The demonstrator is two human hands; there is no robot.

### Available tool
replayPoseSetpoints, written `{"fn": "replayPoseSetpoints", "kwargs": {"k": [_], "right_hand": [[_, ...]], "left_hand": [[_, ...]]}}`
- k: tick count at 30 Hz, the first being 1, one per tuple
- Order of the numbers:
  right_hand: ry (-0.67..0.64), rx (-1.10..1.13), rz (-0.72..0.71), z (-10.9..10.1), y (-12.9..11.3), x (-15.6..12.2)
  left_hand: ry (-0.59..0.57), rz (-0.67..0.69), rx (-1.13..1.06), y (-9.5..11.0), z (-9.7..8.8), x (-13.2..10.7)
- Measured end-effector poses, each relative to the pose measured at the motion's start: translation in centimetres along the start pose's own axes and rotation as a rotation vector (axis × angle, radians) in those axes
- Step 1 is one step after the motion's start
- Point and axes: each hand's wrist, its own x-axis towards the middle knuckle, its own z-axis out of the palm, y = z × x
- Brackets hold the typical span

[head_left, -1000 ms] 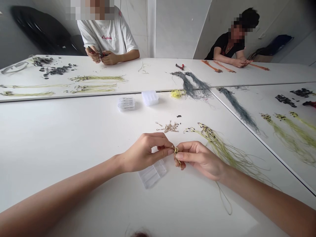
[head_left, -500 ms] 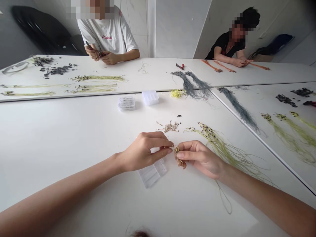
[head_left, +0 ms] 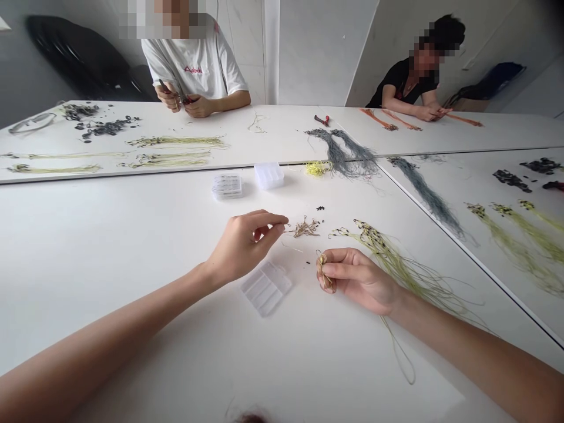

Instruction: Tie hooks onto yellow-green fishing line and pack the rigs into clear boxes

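My left hand [head_left: 244,244] is at the left edge of a small pile of brass-coloured wire pieces [head_left: 306,227] on the white table. Its thumb and index finger pinch one of these pieces, whose looped end shows at the fingertips. In my right hand [head_left: 355,276] a fishing hook [head_left: 318,253] with looped yellow-green line [head_left: 325,271] is gripped between thumb and fingers. A long loop of that line hangs below the hand. Between my forearms lies a clear compartment box [head_left: 267,289]. Behind my right hand a bundle of hooks on yellow-green lines [head_left: 392,252] is spread out.
Two lidded clear boxes [head_left: 227,187] stand further back. Tiny black pieces [head_left: 320,208] lie near the pile. Grey-blue line bundles [head_left: 339,150] and a yellow coil [head_left: 316,168] sit beyond. Across the table two people [head_left: 198,70] work with their hands.
My left hand has moved away from the right hand, left and back to the brass-coloured pile. The compartment box has shifted slightly back and left. My right hand keeps the hook and line.
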Motion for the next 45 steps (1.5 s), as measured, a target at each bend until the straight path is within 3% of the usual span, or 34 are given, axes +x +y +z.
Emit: {"fn": "replayPoseSetpoints", "kwargs": {"k": [3,7,13,24,31,34,39,45], "right_hand": [[-0.01,-0.002,-0.009,0.1,0.0,-0.1],[-0.017,-0.032,-0.014,0.2,0.1,-0.1],[-0.045,-0.067,-0.035,0.3,0.2,0.2],[-0.035,-0.094,-0.03,0.4,0.4,0.1],[-0.036,-0.09,-0.035,0.3,0.4,0.2],[-0.034,-0.099,-0.032,0.3,0.4,0.1],[-0.031,-0.124,-0.032,0.4,0.4,0.1],[-0.023,-0.145,-0.04,0.4,0.5,0.1]], "left_hand": [[-0.041,0.096,-0.045,0.4,0.3,-0.5],[-0.23,0.214,-0.169,1.2,0.9,-1.3],[-0.346,0.127,-0.306,1.7,1.5,-1.8],[-0.32,0.132,-0.227,1.4,1.6,-1.7],[-0.298,0.362,-0.204,0.5,1.7,-1.7],[-0.272,0.399,-0.19,0.3,1.8,-1.7],[-0.265,0.341,-0.177,0.8,1.9,-2.0],[-0.279,0.161,-0.204,1.7,2.0,-2.2]]}}
